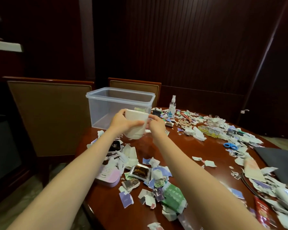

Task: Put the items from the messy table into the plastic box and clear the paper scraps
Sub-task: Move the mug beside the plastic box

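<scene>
Nearest to where the person stood, two bare forearms stretched out over the near edge of the dark polished wooden counter [198, 146], above a drift of torn white and purple paper scraps [150, 181] that ran across most of its top. Among the scraps close in lay a lilac plastic case [109, 177], a crumpled green printed packet [173, 196] and a small foil-edged tray of something dark [139, 172].

Further out, the left hand [121, 122] was wrapped round the side of a white cylindrical roll of soft paper [135, 124], thumb over its upper rim, holding it clear of the counter. The right hand [156, 124] pinched at the roll's right edge with its fingertips; whether it gripped the roll itself or a loose flap there, I could not tell. The roll hung just in front of the clear rectangular plastic box [120, 98], which stood open at the far left of the counter and looked almost empty.

To my eye the roll would be light and squashy, unlikely to slip, best held round its girth as the left hand had it, and safe to drop in.

Off to the right sat a small clear spray bottle [172, 105], blue-handled scissors [229, 145] and a flat grey laptop [279, 161], all untouched.
</scene>
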The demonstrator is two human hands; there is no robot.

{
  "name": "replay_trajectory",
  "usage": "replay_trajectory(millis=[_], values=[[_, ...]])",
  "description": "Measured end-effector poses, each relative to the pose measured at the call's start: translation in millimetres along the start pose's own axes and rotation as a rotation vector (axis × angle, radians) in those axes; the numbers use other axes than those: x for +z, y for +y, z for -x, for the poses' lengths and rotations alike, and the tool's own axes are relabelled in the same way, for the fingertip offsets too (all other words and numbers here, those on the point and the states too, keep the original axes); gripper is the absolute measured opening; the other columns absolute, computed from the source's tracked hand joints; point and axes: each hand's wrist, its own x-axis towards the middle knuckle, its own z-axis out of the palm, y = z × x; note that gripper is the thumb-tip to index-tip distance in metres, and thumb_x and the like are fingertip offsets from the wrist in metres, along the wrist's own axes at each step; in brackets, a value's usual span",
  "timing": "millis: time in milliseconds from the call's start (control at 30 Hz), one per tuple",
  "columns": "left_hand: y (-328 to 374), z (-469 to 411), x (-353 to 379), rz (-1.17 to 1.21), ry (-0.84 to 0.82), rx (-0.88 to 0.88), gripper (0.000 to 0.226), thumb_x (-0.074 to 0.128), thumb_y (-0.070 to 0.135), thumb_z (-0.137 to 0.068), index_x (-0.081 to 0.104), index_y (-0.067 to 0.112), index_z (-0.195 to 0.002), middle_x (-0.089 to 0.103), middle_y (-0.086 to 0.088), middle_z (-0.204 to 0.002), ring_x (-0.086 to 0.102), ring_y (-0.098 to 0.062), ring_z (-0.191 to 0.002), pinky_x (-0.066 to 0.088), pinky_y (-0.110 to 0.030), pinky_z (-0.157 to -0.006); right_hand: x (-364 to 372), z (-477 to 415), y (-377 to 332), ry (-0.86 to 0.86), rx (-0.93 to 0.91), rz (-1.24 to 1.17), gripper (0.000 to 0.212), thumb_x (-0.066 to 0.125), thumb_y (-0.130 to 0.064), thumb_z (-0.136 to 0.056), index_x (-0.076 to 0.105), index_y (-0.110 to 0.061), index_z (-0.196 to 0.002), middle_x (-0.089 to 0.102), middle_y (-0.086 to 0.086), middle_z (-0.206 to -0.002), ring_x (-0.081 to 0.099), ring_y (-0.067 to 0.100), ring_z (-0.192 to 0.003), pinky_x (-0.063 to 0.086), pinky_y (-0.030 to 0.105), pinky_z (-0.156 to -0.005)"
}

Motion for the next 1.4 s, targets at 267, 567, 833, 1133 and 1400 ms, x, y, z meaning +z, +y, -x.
replay_trajectory(millis=[267,567,833,1133,1400], values=[[-33.6,2.4,-64.1,-0.069,0.147,-0.043,0.079,0.078,0.037,-0.072,0.039,0.014,-0.138,0.053,-0.006,-0.130,0.051,-0.024,-0.119,0.042,-0.028,-0.086,74.3,15.9,4.0,-0.134,-0.136,0.121,0.041,0.037,0.003,-0.093,0.055,-0.012,-0.126,0.057,0.011,-0.129,0.055,0.027,-0.116,0.049,0.042,-0.097],[-80.4,6.6,-119.7,-0.047,0.378,-0.193,0.085,0.078,0.037,-0.072,0.033,0.016,-0.141,0.047,-0.007,-0.136,0.047,-0.026,-0.123,0.046,-0.037,-0.095,147.2,22.5,44.1,-0.389,-0.562,1.052,0.045,0.047,-0.020,-0.094,0.040,-0.010,-0.137,0.045,0.015,-0.137,0.042,0.033,-0.127,0.037,0.044,-0.104],[-109.4,-0.6,-117.3,-0.033,0.449,-0.219,0.086,0.079,0.036,-0.070,0.032,0.019,-0.140,0.047,-0.005,-0.135,0.046,-0.024,-0.123,0.046,-0.038,-0.095,168.0,9.1,62.1,-0.612,-0.321,1.377,0.055,0.026,-0.034,-0.100,0.009,-0.026,-0.152,0.003,0.009,-0.159,0.004,0.033,-0.146,0.009,0.055,-0.117],[-106.9,-5.3,-83.6,0.011,0.421,-0.167,0.086,0.081,0.031,-0.069,0.033,0.018,-0.139,0.047,-0.004,-0.135,0.045,-0.022,-0.123,0.045,-0.033,-0.095,148.3,2.0,64.9,-0.498,-0.255,1.382,0.056,0.032,-0.030,-0.097,0.017,-0.019,-0.150,0.010,0.009,-0.158,0.017,0.033,-0.144,0.017,0.052,-0.115],[-107.3,-7.9,-58.3,-0.012,0.378,-0.167,0.088,0.082,0.034,-0.067,0.033,0.019,-0.138,0.048,-0.004,-0.135,0.047,-0.022,-0.122,0.046,-0.035,-0.096,118.3,-8.8,64.3,-0.499,-0.212,1.385,0.054,0.031,-0.026,-0.096,0.022,-0.017,-0.149,0.012,0.011,-0.158,0.019,0.033,-0.143,0.018,0.050,-0.114]])
